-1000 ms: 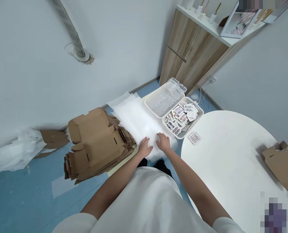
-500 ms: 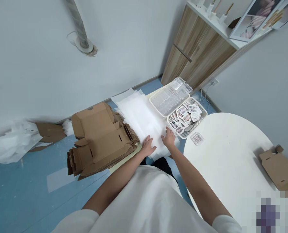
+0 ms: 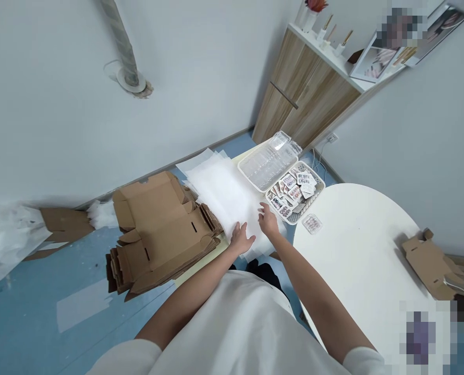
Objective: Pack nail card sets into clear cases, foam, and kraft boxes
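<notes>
Sheets: the stack of translucent white sheets [image 3: 224, 182] lies flat in front of the person and is the clock's hub, twelve being the top of the view; its layers are fanned, with corners sticking out towards eleven.
Left hand: the left hand [image 3: 242, 240] is at five o'clock over the near part of the stack, fingers extended and thumb spread, grasping nothing; the flat pose would suit steadying or smoothing, though firm contact cannot be told.
Right hand: the right hand [image 3: 269, 221] is at four o'clock over the stack's right side, fingers loosely bent and released; whether the tips touch is unclear.
Yellow top: the pale yellow surface [image 3: 203, 260] shows at seven, seemingly bearing the stacks at easy reach.
Cardboard: flattened brown mailer boxes [image 3: 165, 208] are piled at eight, just beside the sheets, probably unfolded to save room.
Trays: at two, a white tray [image 3: 249, 180] keeps clear plastic cases [image 3: 265, 165] together; at three, a mesh basket [image 3: 310, 204] corrals loose nail cards [image 3: 294, 192].
Round table: at four, the white round table [image 3: 345, 260] carries a small clear case [image 3: 312, 223] near its edge, perhaps set there for reach.
Cabinet: the wood-grain cabinet [image 3: 310, 78] stands between one and two.
</notes>
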`<state>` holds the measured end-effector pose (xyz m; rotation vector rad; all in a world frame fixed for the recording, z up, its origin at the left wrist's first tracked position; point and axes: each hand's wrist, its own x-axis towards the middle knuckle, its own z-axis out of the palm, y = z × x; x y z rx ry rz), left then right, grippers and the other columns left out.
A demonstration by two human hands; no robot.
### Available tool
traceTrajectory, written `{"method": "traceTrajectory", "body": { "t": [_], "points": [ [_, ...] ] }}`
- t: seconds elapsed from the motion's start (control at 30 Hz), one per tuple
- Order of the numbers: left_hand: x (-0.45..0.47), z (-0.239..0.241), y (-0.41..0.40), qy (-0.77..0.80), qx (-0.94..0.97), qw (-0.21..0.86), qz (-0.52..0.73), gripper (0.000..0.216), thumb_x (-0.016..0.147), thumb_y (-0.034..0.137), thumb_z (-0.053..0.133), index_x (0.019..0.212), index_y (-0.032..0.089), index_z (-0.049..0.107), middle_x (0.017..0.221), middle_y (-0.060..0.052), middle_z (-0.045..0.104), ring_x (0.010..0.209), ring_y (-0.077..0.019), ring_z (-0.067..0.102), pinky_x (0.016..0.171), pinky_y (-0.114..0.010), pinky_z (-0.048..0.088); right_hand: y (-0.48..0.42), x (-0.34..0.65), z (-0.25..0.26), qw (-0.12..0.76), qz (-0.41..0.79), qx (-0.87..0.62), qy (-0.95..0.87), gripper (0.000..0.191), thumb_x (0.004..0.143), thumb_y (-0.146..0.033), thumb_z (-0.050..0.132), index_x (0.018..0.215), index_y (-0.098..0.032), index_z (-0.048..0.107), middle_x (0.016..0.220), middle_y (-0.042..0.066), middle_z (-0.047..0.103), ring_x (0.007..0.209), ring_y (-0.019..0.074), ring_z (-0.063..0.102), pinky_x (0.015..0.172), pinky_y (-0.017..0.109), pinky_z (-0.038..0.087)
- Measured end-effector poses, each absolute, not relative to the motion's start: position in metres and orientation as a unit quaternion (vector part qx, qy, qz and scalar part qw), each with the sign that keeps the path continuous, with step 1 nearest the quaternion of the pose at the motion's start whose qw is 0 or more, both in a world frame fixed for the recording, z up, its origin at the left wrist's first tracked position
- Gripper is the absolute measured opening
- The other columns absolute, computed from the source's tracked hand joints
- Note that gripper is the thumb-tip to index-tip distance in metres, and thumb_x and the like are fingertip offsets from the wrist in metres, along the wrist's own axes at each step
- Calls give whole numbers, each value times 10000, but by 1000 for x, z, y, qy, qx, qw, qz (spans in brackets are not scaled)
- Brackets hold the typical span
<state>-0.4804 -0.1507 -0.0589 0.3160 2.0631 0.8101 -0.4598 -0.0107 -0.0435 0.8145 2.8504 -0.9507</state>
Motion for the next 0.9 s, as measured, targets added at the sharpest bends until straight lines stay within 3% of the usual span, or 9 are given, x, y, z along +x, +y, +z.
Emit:
{"method": "traceTrajectory", "body": {
  "t": [0.07, 0.23, 0.33, 0.5, 0.73, 0.9],
  "points": [
    [-478, -60, -148, 834, 114, 426, 333, 675, 722, 412, 492, 1304, 193, 231, 1437, -105, 60, 1307, -263, 70, 1024, -387, 164, -16, -465, -33, 15, -286, 208, 935, 463, 780, -103, 305, 1229, -208, 332, 1001, 78, 608, 887, 183, 573, 705, 306, 445],
    [-470, -66, -137, 840, 107, 390, 361, 605, 790, 338, 401, 1325, 163, 180, 1423, -117, 137, 1312, -239, 33, 1025, -398, 167, -26, -467, -12, 48, -261, 54, 963, 497, 713, -25, 317, 1128, -248, 472, 1114, 38, 559, 903, 172, 557, 692, 277, 440],
    [-463, -65, -128, 856, 85, 368, 352, 541, 809, 324, 369, 1314, 199, 221, 1425, -97, 137, 1310, -247, 59, 1022, -426, 171, -22, -456, -7, 16, -303, 50, 952, 461, 698, -18, 312, 1036, -233, 540, 1092, 30, 563, 922, 161, 546, 716, 272, 441],
    [-442, -55, -112, 886, 48, 314, 337, 558, 815, 411, 343, 1321, 217, 210, 1437, -100, 48, 1306, -280, 53, 1015, -478, 156, 3, -415, 2, -122, -406, 164, 891, 385, 721, -67, 299, 938, -202, 587, 921, 38, 606, 874, 152, 546, 780, 295, 424],
    [-382, -46, -80, 868, 34, 306, 389, 761, 785, 521, 358, 1349, 148, 9, 1430, -131, -81, 1311, -249, 7, 1039, -388, 184, 43, -306, 15, -240, -533, 396, 708, 314, 740, -235, 359, 935, -174, 597, 722, 15, 594, 562, 115, 470, 551, 248, 388],
    [-314, -48, -55, 826, 93, 331, 446, 777, 752, 475, 482, 1341, 198, 57, 1419, -130, 99, 1285, -228, 200, 999, -330, 288, 64, -194, 8, -334, -530, 510, 589, 332, 714, -300, 409, 958, -170, 593, 870, 46, 611, 584, 113, 476, 548, 250, 380]
  ]
}}
